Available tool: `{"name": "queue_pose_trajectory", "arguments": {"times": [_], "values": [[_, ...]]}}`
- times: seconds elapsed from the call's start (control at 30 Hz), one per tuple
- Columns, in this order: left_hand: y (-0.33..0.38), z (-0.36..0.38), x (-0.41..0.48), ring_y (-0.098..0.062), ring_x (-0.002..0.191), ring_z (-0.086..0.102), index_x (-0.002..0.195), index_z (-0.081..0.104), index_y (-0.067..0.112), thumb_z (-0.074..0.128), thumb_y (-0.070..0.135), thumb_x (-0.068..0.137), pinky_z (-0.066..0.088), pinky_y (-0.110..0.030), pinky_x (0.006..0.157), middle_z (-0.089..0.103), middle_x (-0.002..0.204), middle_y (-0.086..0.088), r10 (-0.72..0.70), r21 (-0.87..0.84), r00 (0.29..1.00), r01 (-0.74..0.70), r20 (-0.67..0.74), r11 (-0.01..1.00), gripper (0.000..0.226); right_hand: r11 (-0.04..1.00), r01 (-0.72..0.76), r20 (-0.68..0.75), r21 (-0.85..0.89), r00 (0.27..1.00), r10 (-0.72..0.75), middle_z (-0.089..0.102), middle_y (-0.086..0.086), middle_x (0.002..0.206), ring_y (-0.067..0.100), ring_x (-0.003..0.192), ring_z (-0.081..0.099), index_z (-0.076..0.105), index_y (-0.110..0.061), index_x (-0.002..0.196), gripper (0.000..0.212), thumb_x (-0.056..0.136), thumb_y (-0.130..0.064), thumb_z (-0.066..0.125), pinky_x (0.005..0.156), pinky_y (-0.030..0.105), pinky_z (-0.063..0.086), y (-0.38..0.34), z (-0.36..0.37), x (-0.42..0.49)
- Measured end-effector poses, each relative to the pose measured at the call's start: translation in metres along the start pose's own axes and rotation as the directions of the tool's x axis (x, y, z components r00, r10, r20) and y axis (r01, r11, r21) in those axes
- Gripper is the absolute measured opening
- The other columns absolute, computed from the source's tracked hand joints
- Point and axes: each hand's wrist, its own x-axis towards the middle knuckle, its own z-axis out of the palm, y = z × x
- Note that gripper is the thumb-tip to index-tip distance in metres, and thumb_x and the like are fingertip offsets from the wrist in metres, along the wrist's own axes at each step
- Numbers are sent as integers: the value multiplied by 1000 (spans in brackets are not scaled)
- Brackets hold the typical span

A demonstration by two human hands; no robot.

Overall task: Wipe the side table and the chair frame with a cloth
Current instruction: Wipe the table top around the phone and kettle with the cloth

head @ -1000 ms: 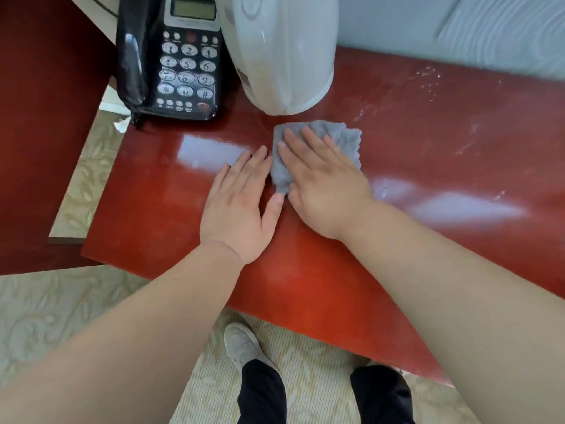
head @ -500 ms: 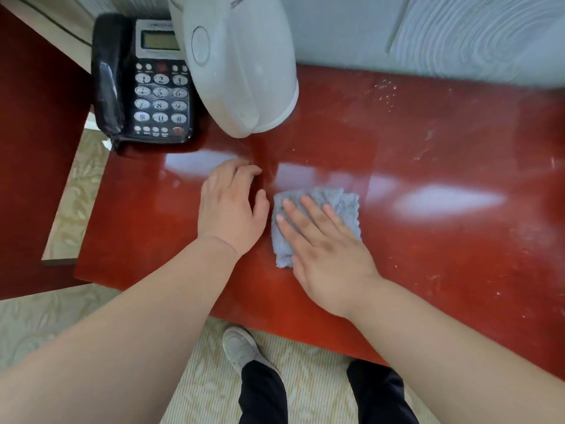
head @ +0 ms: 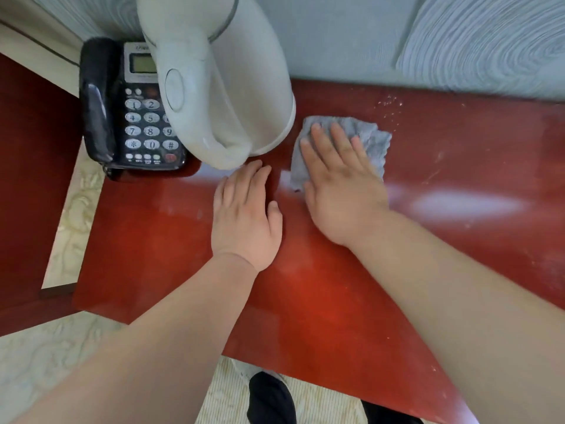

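Note:
A glossy red side table (head: 153,246) fills the view. My right hand (head: 339,185) lies flat with straight fingers on a folded grey cloth (head: 371,142), pressing it onto the tabletop just right of the white kettle. My left hand (head: 244,215) rests palm down on the bare wood beside it, its fingertips close to the kettle's base. White specks and dusty streaks (head: 389,104) mark the table's far right part. No chair frame is in view.
A white electric kettle (head: 220,87) stands at the back of the table, with a black desk phone (head: 131,111) to its left. A pale blue wall runs behind. Dark red furniture (head: 27,179) stands at the left. My shoes and patterned floor show below.
My right hand has pushed the cloth away from me, from the table's middle up to beside the kettle's base. My left hand stayed on the table, now flatter.

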Motion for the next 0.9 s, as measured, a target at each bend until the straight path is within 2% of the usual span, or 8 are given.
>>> {"name": "queue_pose_trajectory", "arguments": {"times": [0.07, 0.2, 0.33, 0.47, 0.6, 0.7, 0.8, 0.9], "values": [[-1, 0, 0, -28, 147, 40, 150, 50, 9, 47, 25, 93, 26, -49, 125, 49, 157, -9, 9, -2, 1000, -9, -4, 1000, 59, 996, 92, -37, 14, 995, -91, 24, 9, 169, 33, 158, 15, 34, -13, 160, 65, 98, -31, 44, 128, 51, 9, -16, 11, -47], [-1, 0, 2, -28, 150, 38, 152, 49, 10, 46, 26, 95, 27, -51, 125, 47, 159, -8, 1, 1, 1000, -1, 16, 1000, 59, 983, 182, 1, 19, 983, -182, 26, 6, 169, 28, 158, 16, 34, -14, 160, 63, 100, -32, 45, 127, 49, 18, -22, 17, -90], [1, -3, 3, -27, 151, 37, 152, 50, 11, 48, 28, 93, 24, -49, 127, 46, 160, -7, -11, 3, 1000, 11, 24, 1000, 61, 994, 113, -38, -4, 993, -113, 27, 8, 168, 29, 157, 19, 37, -12, 158, 64, 100, -36, 41, 128, 49, 16, -2, 8, -27], [2, -4, 3, -28, 150, 36, 154, 48, 13, 48, 30, 94, 23, -49, 127, 44, 161, -5, -21, 0, 999, 21, 41, 1000, 62, 999, -52, 15, 8, 999, 52, 9, 3, 173, 25, 160, 2, 18, -18, 164, 70, 100, -44, 25, 129, 45, 0, 18, -13, 48], [0, -4, 2, -30, 149, 37, 153, 48, 13, 50, 30, 93, 23, -48, 127, 44, 160, -6, -19, 13, 999, 18, 39, 1000, 62, 991, -127, -1, 44, 992, 127, 7, 2, 173, 26, 160, 0, 16, -20, 165, 68, 101, -40, 31, 129, 44, -5, 8, -13, 48], [1, -5, 2, -31, 148, 38, 153, 49, 12, 50, 30, 93, 24, -48, 127, 45, 160, -7, -16, 16, 999, 15, 38, 1000, 62, 994, -100, -42, 47, 994, 102, 19, 8, 171, 31, 159, 10, 27, -13, 162, 68, 99, -36, 38, 129, 48, 3, -13, -1, -5], [1, -6, 2, -30, 150, 37, 153, 48, 13, 48, 31, 94, 25, -49, 127, 43, 161, -7, -13, 37, 999, 11, 50, 999, 62, 1000, -15, 1, 20, 1000, 15, 16, 8, 172, 29, 159, 8, 25, -13, 162, 68, 100, -36, 36, 129, 48, 7, -22, 6, -49], [1, -7, 3, -30, 151, 35, 154, 47, 14, 47, 32, 94, 24, -50, 127, 42, 162, -6, -24, 36, 998, 22, 64, 999, 62, 999, 45, 17, 4, 999, -45, 18, 6, 172, 26, 159, 10, 27, -14, 162, 69, 99, -41, 37, 129, 47, 9, -8, 1, -30]]}}
